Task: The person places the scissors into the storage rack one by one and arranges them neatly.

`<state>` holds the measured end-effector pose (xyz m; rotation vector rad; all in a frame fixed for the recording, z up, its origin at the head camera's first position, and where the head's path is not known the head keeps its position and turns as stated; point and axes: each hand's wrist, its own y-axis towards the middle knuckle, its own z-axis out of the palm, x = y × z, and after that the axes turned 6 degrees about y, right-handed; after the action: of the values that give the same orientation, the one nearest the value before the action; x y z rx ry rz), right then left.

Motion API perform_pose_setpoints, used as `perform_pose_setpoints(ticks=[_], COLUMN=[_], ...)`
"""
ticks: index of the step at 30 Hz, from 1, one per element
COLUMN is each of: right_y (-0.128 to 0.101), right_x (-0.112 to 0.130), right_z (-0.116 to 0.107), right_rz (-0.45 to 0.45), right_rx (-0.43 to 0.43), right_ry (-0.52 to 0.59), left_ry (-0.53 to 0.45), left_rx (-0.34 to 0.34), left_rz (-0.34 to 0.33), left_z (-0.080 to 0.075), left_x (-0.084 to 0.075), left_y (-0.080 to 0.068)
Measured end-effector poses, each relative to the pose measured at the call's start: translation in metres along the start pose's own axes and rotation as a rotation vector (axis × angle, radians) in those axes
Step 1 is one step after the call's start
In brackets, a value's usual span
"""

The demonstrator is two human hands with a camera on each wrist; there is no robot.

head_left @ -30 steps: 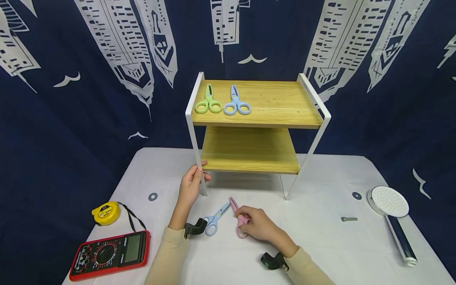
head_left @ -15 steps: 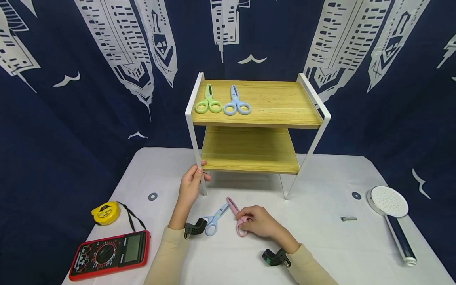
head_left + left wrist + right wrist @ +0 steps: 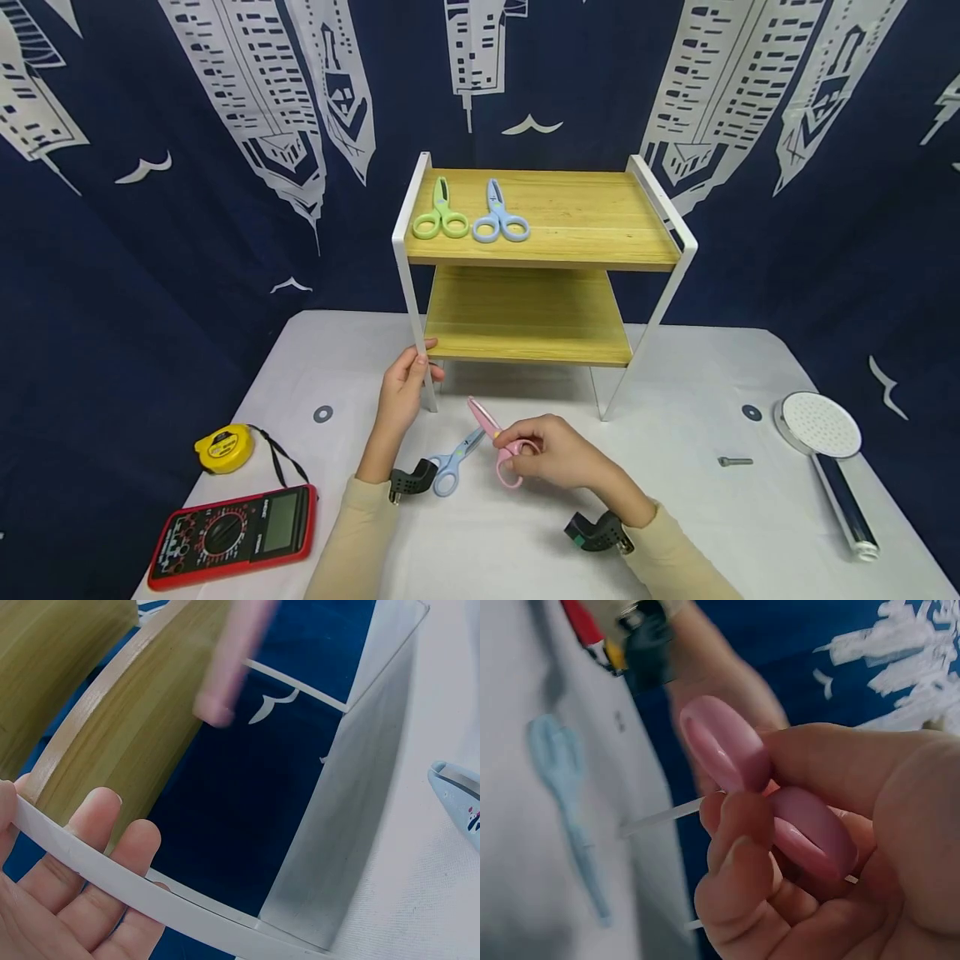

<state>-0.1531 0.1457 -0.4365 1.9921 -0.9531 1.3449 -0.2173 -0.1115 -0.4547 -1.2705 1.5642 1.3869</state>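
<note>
My right hand (image 3: 551,454) grips the pink scissors (image 3: 495,437) by their handles (image 3: 780,802) and holds them lifted off the white table (image 3: 675,517), blades pointing up and left. My left hand (image 3: 403,387) is curled round the front left white leg (image 3: 415,321) of the two-tier wooden shelf (image 3: 540,250); the left wrist view shows its fingers (image 3: 97,847) wrapped on that leg. Blue scissors (image 3: 453,460) lie on the table between my hands. Green scissors (image 3: 439,212) and another blue pair (image 3: 498,217) lie on the top shelf.
A yellow tape measure (image 3: 223,447) and a red multimeter (image 3: 232,533) sit at the front left. At the right lie a shower head (image 3: 825,442), a small bolt (image 3: 733,461) and a washer (image 3: 751,412). Another washer (image 3: 322,413) is left of my left hand.
My right hand has lifted the pink scissors off the table and tilted their blades upward. My left hand has stayed on the shelf leg.
</note>
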Motion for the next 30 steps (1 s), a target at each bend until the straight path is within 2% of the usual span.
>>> perform_pose_setpoints(ticks=[6,12,17,20,22,26,30], right_y=[-0.007,-0.011,-0.011,-0.010,-0.008,0.000,0.014], right_x=[0.043,0.093,0.128,0.148,0.162,0.184,0.195], right_z=[-0.027,-0.056,-0.078,-0.089,-0.095,-0.109,-0.123], right_rz=[-0.082,-0.139,-0.276,-0.328,-0.316,-0.217,-0.141], right_rx=[0.049,0.036,0.000,-0.079,-0.152,-0.294,-0.380], right_ry=[-0.043,-0.067,-0.096,-0.131,-0.135,-0.148,-0.199], left_ry=[0.000,-0.008,-0.006,-0.003,-0.005,-0.011,-0.017], left_rx=[0.006,0.014,0.010,0.011,0.013,0.017,0.015], left_rz=[-0.008,-0.013,-0.004,-0.002,-0.001,0.003,0.006], left_z=[0.001,0.000,0.001,0.001,0.001,0.001,0.000], left_x=[0.000,-0.003,-0.002,-0.001,0.001,0.000,0.000], left_y=[-0.001,-0.002,-0.001,0.000,0.000,0.000,0.000])
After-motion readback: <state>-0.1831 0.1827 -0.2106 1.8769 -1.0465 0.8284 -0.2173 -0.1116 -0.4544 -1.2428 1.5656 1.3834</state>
